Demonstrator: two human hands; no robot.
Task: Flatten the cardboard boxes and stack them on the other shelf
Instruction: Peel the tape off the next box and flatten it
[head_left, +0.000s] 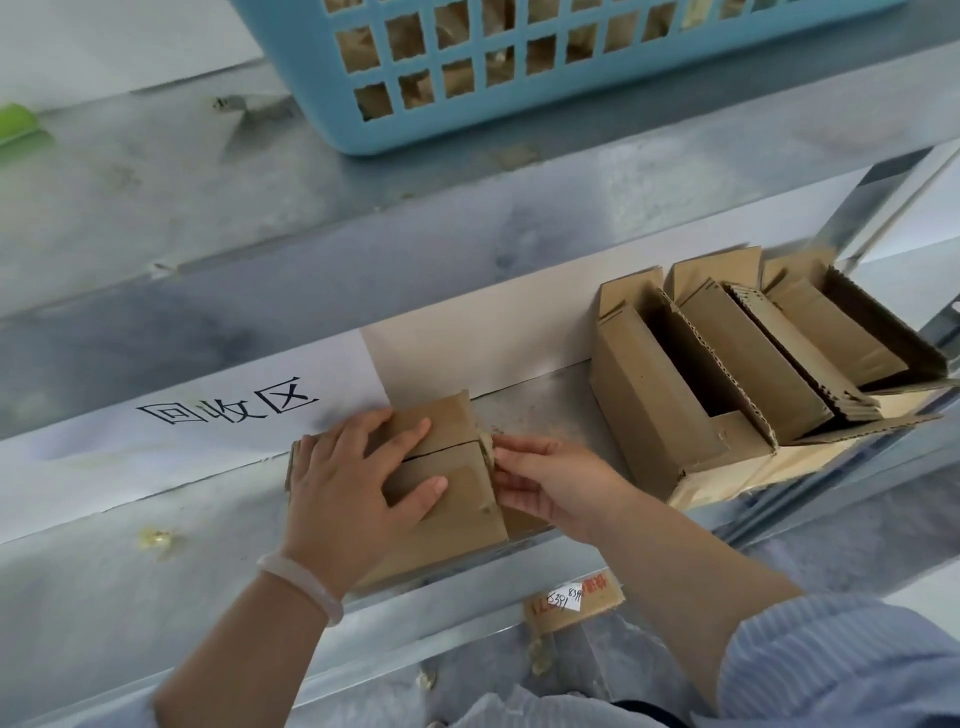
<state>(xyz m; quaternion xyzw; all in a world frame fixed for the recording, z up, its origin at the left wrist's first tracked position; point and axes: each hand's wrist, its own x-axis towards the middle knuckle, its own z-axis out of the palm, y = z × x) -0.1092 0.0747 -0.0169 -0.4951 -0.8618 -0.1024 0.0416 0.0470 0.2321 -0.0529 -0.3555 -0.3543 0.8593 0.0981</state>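
On the shelf (540, 415), the left hand (353, 483) presses flat, fingers straight, on the closed cardboard box (457, 519), the right hand (556, 483) touches its right edge, grip unclear, the blue basket (322, 93) above holds brown cardboard, and the open boxes (649, 395) at right hold flat sheets.

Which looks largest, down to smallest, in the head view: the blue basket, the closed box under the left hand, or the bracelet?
1. blue basket, though cropped by the frame.
2. closed box.
3. bracelet, clearly smallest.
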